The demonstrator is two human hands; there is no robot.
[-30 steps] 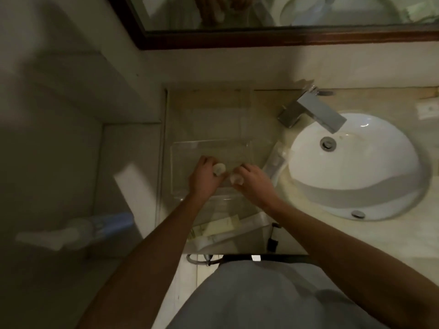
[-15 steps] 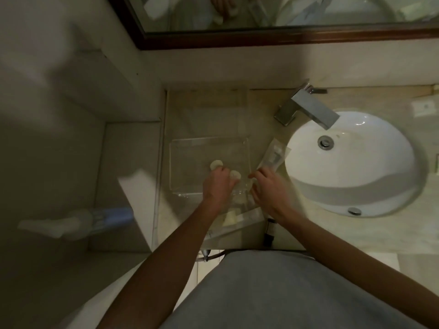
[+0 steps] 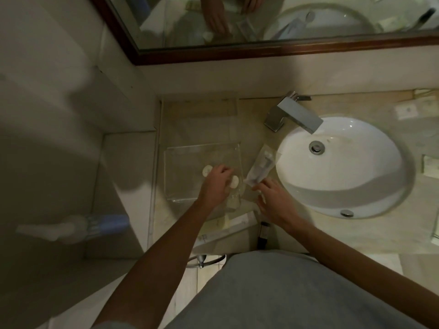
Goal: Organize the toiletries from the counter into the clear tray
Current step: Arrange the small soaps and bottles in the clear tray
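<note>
- Tray [image 3: 180,153]: a clear, shallow rectangle is lying on the beige counter [image 3: 249,129], left of the sink [image 3: 356,176], its near edge toward the person.
- Left hand [image 3: 213,184]: it is reaching over the tray's near right part, palm down, fingers curled; a pale round disc [image 3: 234,181] is showing at its fingertips, in contact with them. Whether the fingers are pinching the disc or only resting on it cannot be told.
- Second disc [image 3: 207,170]: it is lying flat inside the tray, just left of the left hand and apart from it.
- Right hand [image 3: 275,200]: it is hovering over the counter just right of the tray's near right corner, fingers bent, the tips meeting the near end of a clear packet [image 3: 260,166]. The grip is looking like a light pinch, but closure on the packet cannot be confirmed.
- Packet: it is lying diagonally on the counter between the tray and the sink, far end pointing toward the faucet [image 3: 294,115].
- Near counter edge: a long flat sachet [image 3: 228,225] and a small dark bottle [image 3: 263,236] are lying below the hands, outside the tray.
- Mirror [image 3: 285,22]: it is reflecting both hands and the basin.
</note>
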